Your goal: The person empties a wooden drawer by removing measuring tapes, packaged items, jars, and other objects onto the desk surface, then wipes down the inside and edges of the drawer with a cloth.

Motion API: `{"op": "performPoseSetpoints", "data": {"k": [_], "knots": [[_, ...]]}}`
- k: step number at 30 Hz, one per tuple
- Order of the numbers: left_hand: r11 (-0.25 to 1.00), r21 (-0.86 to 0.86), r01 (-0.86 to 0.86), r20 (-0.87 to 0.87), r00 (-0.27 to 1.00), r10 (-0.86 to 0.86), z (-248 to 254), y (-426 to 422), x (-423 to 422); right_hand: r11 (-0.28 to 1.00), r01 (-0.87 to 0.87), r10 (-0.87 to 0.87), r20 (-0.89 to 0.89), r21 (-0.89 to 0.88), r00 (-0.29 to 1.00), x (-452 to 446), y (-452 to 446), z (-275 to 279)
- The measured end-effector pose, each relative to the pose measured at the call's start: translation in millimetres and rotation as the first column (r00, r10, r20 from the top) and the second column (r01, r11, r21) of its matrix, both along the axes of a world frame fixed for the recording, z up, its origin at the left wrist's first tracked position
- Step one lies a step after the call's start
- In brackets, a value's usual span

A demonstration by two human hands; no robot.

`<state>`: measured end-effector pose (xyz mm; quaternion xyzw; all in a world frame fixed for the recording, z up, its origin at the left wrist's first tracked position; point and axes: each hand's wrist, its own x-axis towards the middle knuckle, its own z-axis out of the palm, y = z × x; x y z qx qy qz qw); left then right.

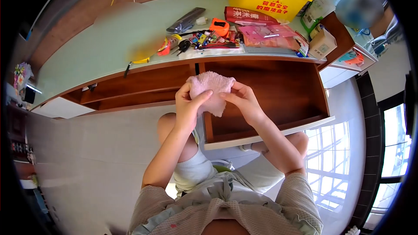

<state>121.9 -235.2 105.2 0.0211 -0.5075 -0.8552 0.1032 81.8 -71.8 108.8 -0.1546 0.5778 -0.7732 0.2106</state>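
As the pale-green tabletop (87, 69) spans the far side, the open brown wooden drawer (283, 91) lies below its edge. Pink, nubbly fabric cloth (211, 83): held above the drawer's left end. Probably light, limp, non-slip; grip opposite edges. Fingers of left hand (187, 106) and right hand (248, 102) pinch its two sides.

The top (191, 218) is beige and waffle-textured, with short sleeves (300, 198), pale grey-green ruffles (159, 221) and a small red mark (173, 226). Shorts (261, 176) pale, finely textured; sock (246, 147) whitish; left hand (187, 105) and right hand (246, 103) bare.
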Motion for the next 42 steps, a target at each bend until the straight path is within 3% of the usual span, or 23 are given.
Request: {"op": "performPoseSetpoints", "data": {"k": [2, 5, 9, 13, 16, 19, 21, 25, 26, 28, 29, 32, 35, 38, 39, 42], "knots": [[0.998, 0.055, -0.019, -0.026, 0.999, 0.020, -9, 8, -1, 0.998, 0.066, -0.063, -0.145, 0.017, 0.987, 1, 14, -13], [0.986, 0.163, -0.028, 0.047, 0.999, 0.020, 4, 24, 3, 0.966, 0.250, -0.235, -0.182, 0.066, 0.955, 4, 36, -9], [0.991, -0.133, -0.010, -0.027, 1.000, 0.006, -14, 36, -1, 0.904, 0.399, -0.349, -0.276, 0.153, 0.895, 6, 68, -5], [0.856, -0.514, 0.058, 0.006, 0.998, -0.064, -18, 42, 1, 0.871, 0.391, -0.302, -0.303, 0.298, 0.904, 6, 97, -11], [0.492, -0.870, 0.029, -0.040, 0.991, -0.128, -26, 38, 1, 0.875, 0.317, -0.216, -0.292, 0.366, 0.932, 10, 115, -21], [0.330, -0.930, 0.164, 0.103, 0.976, -0.194, -23, 39, 5, 0.858, 0.283, -0.115, -0.378, 0.429, 0.919, 15, 123, -31], [0.226, -0.953, 0.200, 0.145, 0.960, -0.241, -23, 38, 3, 0.838, 0.232, -0.075, -0.317, 0.494, 0.946, 13, 126, -28], [0.168, -0.979, 0.118, 0.083, 0.975, -0.205, -44, 42, -22, 0.858, 0.235, -0.102, -0.296, 0.457, 0.950, -17, 123, -55], [0.145, -0.976, 0.165, 0.138, 0.974, -0.180, -57, 43, -32, 0.820, 0.262, -0.106, -0.315, 0.509, 0.943, -27, 124, -66], [-0.154, -0.975, 0.159, 0.174, 0.981, -0.087, -68, 56, -38, 0.714, 0.359, -0.084, -0.436, 0.601, 0.896, -35, 118, -67], [-0.293, -0.928, 0.230, 0.274, 0.955, -0.117, -78, 61, -42, 0.662, 0.318, 0.036, -0.452, 0.679, 0.891, -39, 116, -66], [-0.534, -0.763, 0.365, 0.532, 0.824, -0.197, -85, 78, -44, 0.510, 0.214, 0.392, -0.447, 0.833, 0.804, -42, 113, -70], [-0.645, -0.754, 0.127, 0.382, 0.882, -0.274, -73, 77, -41, 0.451, 0.133, 0.693, -0.440, 0.883, 0.571, -42, 110, -117], [-0.418, -0.869, -0.264, -0.168, 0.953, -0.252, -86, 59, -41, 0.397, 0.293, 0.717, -0.494, 0.870, 0.493, -39, 96, -151], [-0.357, -0.897, -0.260, -0.188, 0.956, -0.225, -75, 55, -38, 0.351, 0.234, 0.744, -0.422, 0.907, 0.519, -44, 90, -158], [-0.260, -0.921, -0.291, -0.272, 0.956, -0.105, -73, 42, -31, 0.365, 0.380, 0.711, -0.518, 0.850, 0.476, -38, 73, -176]]}}
